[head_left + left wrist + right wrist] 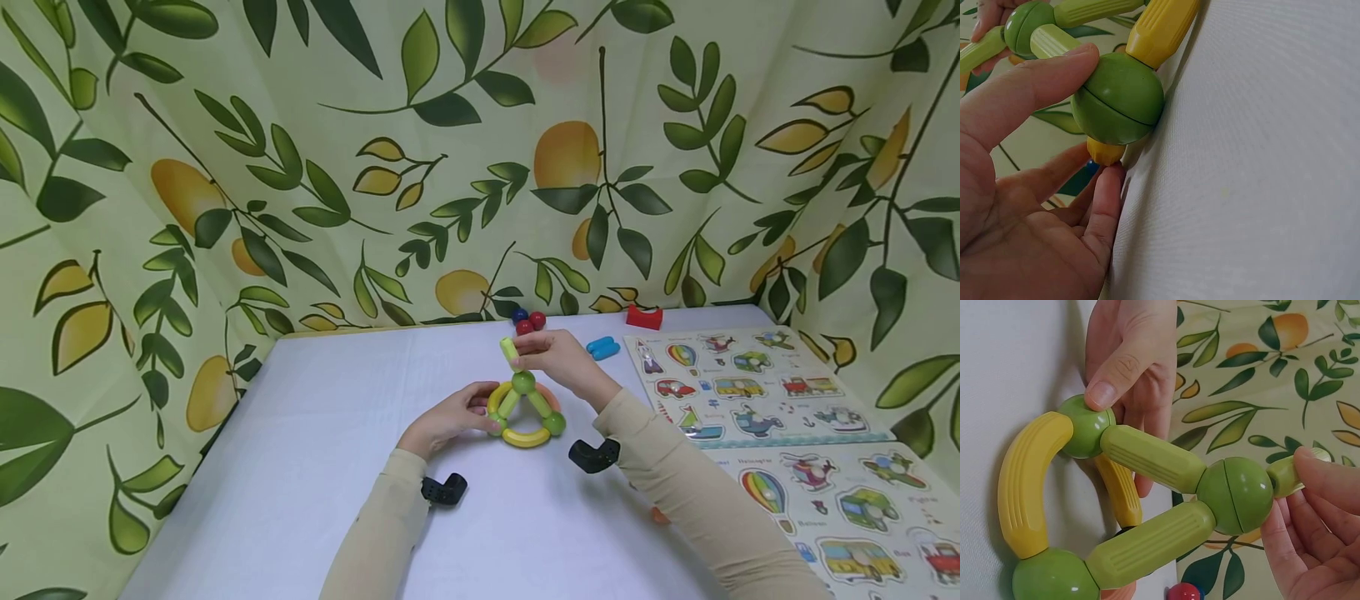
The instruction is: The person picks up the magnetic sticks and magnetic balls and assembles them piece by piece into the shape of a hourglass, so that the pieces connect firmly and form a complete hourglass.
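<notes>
A toy frame of green balls and rods stands on the white table. Two straight light green rods (1154, 544) run from the lower balls up to the top green ball (523, 382). Yellow curved rods (1022, 487) and an orange curved rod (550, 397) form the ring at its base. My left hand (450, 414) holds the left green ball (1119, 97), thumb on top, fingertips near a yellow rod's end beneath. My right hand (561, 358) pinches a short light green rod (509, 351) between thumb and fingers, its lower end meeting the top ball.
Behind the frame lie red balls (537, 319) and a dark blue ball (520, 314). Blue rods (603, 347) and a red block (643, 317) are to their right. Two picture puzzle boards (757, 446) cover the right side. A leaf-patterned curtain (480, 158) hangs behind the table.
</notes>
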{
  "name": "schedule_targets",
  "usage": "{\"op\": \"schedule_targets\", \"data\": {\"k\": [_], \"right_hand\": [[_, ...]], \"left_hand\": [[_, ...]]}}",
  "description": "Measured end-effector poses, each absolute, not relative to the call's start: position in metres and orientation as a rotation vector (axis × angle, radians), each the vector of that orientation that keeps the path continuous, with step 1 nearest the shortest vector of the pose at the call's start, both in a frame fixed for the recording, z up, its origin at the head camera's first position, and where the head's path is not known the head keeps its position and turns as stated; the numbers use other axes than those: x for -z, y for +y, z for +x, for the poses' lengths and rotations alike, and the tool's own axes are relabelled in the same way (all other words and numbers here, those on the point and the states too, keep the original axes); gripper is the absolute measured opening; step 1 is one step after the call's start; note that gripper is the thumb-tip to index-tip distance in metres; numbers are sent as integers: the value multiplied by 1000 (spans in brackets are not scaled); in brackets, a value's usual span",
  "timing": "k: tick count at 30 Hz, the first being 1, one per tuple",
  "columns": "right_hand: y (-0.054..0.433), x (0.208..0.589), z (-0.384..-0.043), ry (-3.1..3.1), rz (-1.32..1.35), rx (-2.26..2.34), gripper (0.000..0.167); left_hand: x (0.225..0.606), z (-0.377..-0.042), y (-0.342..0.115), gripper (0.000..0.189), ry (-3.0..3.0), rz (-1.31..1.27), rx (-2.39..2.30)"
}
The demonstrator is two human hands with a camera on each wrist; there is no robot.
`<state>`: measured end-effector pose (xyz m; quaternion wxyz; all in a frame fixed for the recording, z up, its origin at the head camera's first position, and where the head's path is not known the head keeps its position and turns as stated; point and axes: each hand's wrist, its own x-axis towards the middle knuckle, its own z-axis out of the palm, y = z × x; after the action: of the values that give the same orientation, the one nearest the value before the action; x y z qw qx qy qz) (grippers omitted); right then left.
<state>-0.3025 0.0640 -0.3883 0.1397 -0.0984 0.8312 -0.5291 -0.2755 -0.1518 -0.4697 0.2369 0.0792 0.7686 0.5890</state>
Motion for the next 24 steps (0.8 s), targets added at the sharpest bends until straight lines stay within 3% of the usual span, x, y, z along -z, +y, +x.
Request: {"op": "schedule_targets", "data": {"k": [12, 24], "right_hand": [[72, 391, -305, 2392, -294, 1526, 44], [136, 401, -329, 2482, -146, 1565, 49]], "left_hand": [[471, -276, -152, 80, 2127, 197, -1603], [469, -275, -152, 82, 2127, 195, -1606]]}}
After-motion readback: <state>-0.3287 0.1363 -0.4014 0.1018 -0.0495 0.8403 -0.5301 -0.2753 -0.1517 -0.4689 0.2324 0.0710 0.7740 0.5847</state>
